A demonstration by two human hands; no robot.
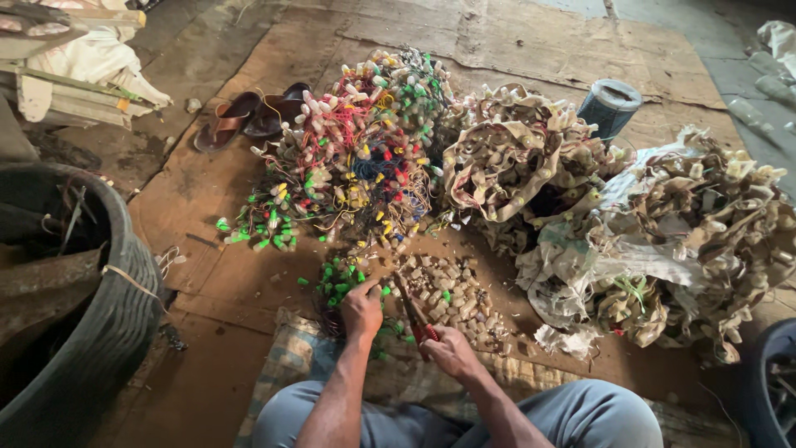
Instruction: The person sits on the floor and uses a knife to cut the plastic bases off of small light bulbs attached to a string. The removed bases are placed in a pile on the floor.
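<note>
Red-handled metal cutters (pixel 417 319) sit clenched in your right hand (pixel 452 353); at ten o'clock, your left hand (pixel 361 309) pinches small green plastic caps (pixel 338 282).

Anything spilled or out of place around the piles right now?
Loose green caps lie scattered off the coloured wire pile onto the cardboard. A pair of sandals sits against that pile. The right hand grips red-handled cutters; the left hand rests on green pieces.
</note>
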